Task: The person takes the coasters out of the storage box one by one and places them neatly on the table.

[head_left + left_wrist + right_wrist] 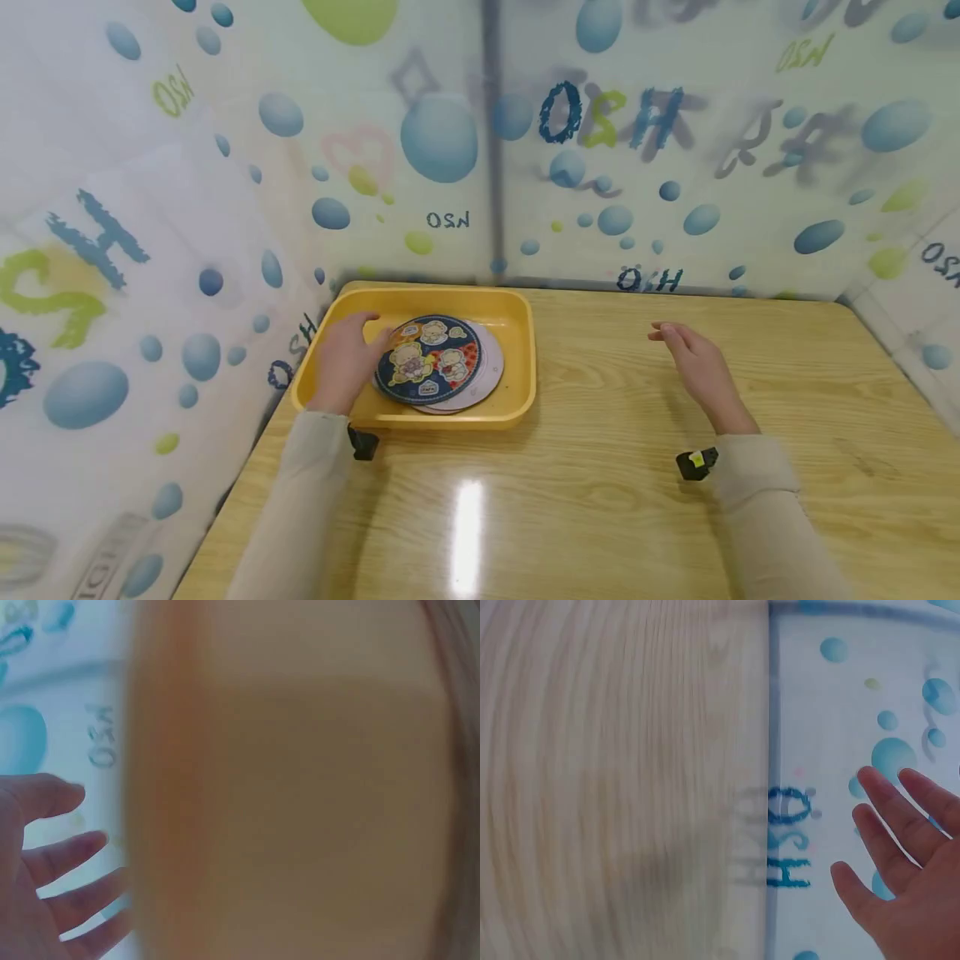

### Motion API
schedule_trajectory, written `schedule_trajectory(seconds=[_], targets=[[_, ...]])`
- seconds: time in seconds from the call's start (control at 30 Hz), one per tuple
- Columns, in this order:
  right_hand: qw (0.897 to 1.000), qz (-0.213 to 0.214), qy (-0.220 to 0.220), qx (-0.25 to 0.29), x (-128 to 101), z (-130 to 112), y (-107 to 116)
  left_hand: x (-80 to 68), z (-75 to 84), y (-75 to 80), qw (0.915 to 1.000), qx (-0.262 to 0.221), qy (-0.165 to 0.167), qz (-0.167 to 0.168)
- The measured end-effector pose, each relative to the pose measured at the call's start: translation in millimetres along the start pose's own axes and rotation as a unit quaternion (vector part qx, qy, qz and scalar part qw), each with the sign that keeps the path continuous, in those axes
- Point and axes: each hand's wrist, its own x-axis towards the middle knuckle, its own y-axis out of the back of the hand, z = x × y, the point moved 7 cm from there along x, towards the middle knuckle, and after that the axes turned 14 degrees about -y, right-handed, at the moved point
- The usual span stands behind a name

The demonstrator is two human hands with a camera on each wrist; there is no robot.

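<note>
Inside the yellow tray (pixel 517 400) lies a round dark-blue disc (pixel 397 387) printed with cartoon bears, on top of paler round pieces (pixel 491 367). My left hand (pixel 347 354) is over the tray's left side, thumb and fingers spread apart, close to the disc's left edge; whether a fingertip touches it I cannot tell. In the left wrist view the left hand's fingers (pixel 67 859) are spread, and the tray's blurred wall fills most of the picture. My right hand (pixel 693 367) hovers above the table to the right, holding nothing; the right wrist view shows its fingers (pixel 889 844) extended.
The wood-grain table (pixel 600 517) stretches in front and to the right of the tray. Patterned white curtain walls (pixel 615 175) with blue and green spots stand behind and at both sides. Black wrist cameras (pixel 697 463) sit under both wrists.
</note>
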Motion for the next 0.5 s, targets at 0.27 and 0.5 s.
schedule_trajectory(seconds=[0.27, 0.5], targets=[[0.985, -0.03, -0.003, 0.169, -7.4, -11.5, -34.6, -42.0, -50.4, 14.4, 0.9928, -0.01, 0.091, 0.077], [0.964, -0.012, 0.025, 0.265, -10.3, -30.7, -50.2, -65.6, -71.1, 11.3, 0.9762, -0.061, 0.15, 0.144]])
